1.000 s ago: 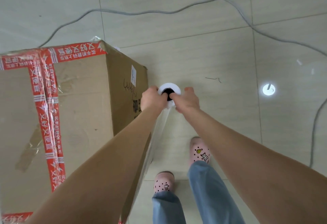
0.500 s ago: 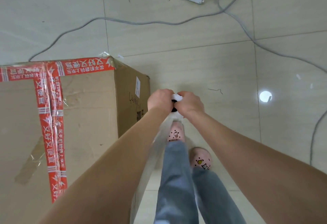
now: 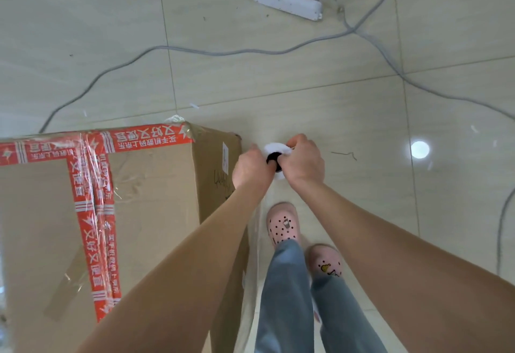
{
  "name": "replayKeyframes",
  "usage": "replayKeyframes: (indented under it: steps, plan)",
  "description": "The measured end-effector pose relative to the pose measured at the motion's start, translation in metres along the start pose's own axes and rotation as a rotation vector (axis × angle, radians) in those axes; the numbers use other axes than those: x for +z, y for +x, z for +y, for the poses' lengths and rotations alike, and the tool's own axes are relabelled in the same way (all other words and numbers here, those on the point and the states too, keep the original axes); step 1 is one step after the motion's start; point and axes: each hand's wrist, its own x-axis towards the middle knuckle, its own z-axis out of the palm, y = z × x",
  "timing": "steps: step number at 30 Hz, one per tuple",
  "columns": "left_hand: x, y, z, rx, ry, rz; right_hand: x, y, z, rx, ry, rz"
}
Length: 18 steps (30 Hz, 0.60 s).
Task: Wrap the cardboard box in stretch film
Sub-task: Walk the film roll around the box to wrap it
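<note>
Head view, box: the cardboard box (image 3: pixel 145 202) is being carried by the floor (image 3: pixel 348 107). No edge or corner of the floor is being shown.
Head view, roll: the stretch film roll (image 3: pixel 274 148) is being held upright just off the box's far right corner.
Head view, grips: the left grip (image 3: pixel 252 170) and the right grip (image 3: pixel 303 161) are both being clenched around the roll's top.
Head view, film: a clear film sheet (image 3: pixel 255 263) is being drawn along the box's right side.
Risk, slack: the sheet is likely being left loose or wrinkled if tension is being dropped at the corner turn.
Risk, tear: the film is possibly being snagged on the box's sharp corner.
Risk, tripping: a grey cable (image 3: pixel 195 52) and the power strip (image 3: pixel 288 2) are being left in the walking path, so a shoe (image 3: pixel 282 225) could be caught.
Count, box: one.
Count, roll: one.
Count, grips: two.
Count, power strip: one.
Count, shoes: two.
Count, cables: several, the exact number not being made out.
</note>
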Motion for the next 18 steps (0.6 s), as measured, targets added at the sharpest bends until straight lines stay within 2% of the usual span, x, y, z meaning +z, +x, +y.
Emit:
replayKeyframes:
  steps: [3, 6, 9, 14, 16, 18]
  plan:
    - [-0.005, 0.007, 0.003, 0.284, 0.202, 0.063, 0.000, -0.003, -0.002, -0.073, -0.075, 0.019]
    - [-0.011, 0.017, 0.009, 0.406, 0.287, 0.061, -0.003, -0.001, -0.004, -0.178, -0.166, 0.021]
    - [-0.014, 0.021, 0.014, 0.277, 0.150, 0.047, -0.007, 0.003, -0.006, -0.214, -0.153, 0.038]
    - [-0.016, 0.021, 0.013, -0.107, -0.283, 0.085, -0.010, 0.015, -0.018, 0.047, 0.026, -0.020]
    - [-0.019, 0.024, 0.016, -0.153, -0.324, 0.063, -0.010, 0.019, -0.026, 0.054, 0.086, 0.000]
    - [-0.024, 0.028, 0.020, -0.099, -0.239, 0.044, -0.011, 0.022, -0.032, 0.019, 0.071, 0.030]
